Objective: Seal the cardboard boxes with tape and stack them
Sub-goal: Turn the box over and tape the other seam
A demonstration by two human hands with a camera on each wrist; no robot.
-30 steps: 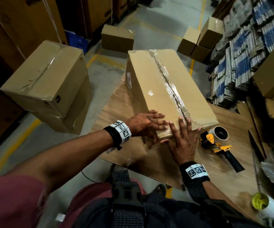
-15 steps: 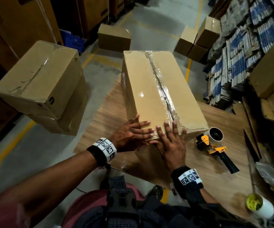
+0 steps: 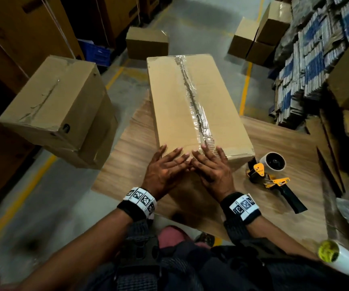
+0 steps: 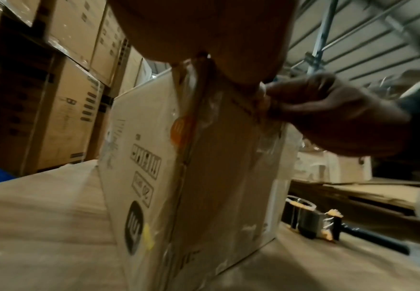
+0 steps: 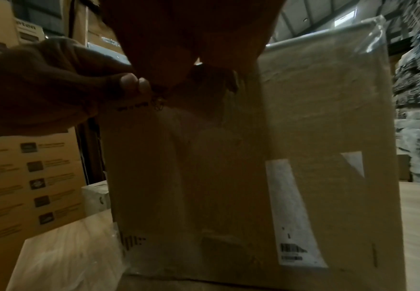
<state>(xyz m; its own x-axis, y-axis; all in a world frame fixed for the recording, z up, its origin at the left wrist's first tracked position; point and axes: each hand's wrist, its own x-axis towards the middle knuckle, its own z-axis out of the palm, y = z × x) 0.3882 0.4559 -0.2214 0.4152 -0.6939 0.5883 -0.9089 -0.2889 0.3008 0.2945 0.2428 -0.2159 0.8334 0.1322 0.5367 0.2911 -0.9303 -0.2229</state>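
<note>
Pressing my left hand (image 3: 165, 166) and right hand (image 3: 212, 168), fingers straight, grasping nothing, flat on the taped box (image 3: 190, 106) near end, tape dispenser (image 3: 274, 179) beside it on the table (image 3: 123, 164).

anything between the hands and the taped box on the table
Nothing visible: the left hand and right hand lie with straight fingers against the near end of the long tan cardboard box. The yellow-and-black tape dispenser lies off to the right.

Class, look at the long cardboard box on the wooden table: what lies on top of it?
Clear tape runs along the top seam of the long cardboard box. The fingertips of the left hand and right hand rest on its near edge. Its contents are hidden.
</note>
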